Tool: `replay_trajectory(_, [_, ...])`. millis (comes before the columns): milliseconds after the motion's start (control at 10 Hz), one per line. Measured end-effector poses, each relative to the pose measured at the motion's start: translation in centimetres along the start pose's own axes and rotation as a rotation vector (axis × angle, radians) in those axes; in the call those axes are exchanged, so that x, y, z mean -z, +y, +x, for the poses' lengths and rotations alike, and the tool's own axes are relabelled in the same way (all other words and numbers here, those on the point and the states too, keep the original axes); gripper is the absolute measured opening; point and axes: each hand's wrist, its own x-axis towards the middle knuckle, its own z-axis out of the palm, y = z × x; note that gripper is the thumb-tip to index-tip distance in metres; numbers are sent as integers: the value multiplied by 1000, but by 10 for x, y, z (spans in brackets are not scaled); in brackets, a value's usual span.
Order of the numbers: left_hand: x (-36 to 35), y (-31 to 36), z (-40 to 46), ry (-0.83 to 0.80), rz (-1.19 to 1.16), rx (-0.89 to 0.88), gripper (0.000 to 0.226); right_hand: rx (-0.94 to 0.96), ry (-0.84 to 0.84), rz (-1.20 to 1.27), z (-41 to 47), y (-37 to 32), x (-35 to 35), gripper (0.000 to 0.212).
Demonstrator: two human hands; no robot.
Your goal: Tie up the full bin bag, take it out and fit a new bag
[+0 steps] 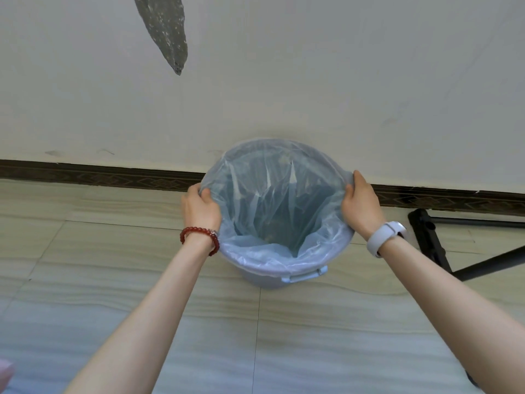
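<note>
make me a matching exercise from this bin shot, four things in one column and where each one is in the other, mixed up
Things:
1. bracelet
2. watch
3. bag
4. bin handle

Places:
A. on the bin's near side, below the rim
B. on the left wrist
C. lining the bin, edge folded over the rim
D. on the right wrist

Pairs: 1-B, 2-D, 3-C, 4-A

A plain indoor room: tiled floor [113, 280], patterned skirting [99, 174], painted wall [312, 66].
</note>
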Motion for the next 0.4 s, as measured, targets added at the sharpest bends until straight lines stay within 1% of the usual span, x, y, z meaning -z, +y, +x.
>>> replay_trajectory(100, [-8,1,0,-9,-15,-15,34,5,34,-28,14,3,-2,31])
replay_trajectory(200, [-9,6,4,-28,14,-26,33,-27,0,-46,14,2,-1,36])
replay_trajectory(300, [-7,10,10,-79,73,-67,33,-16,17,-100,8,2,1,46])
replay_trajectory(400, [-7,11,4,-78,146,-94,54,79,149,-42,0,-9,17,53])
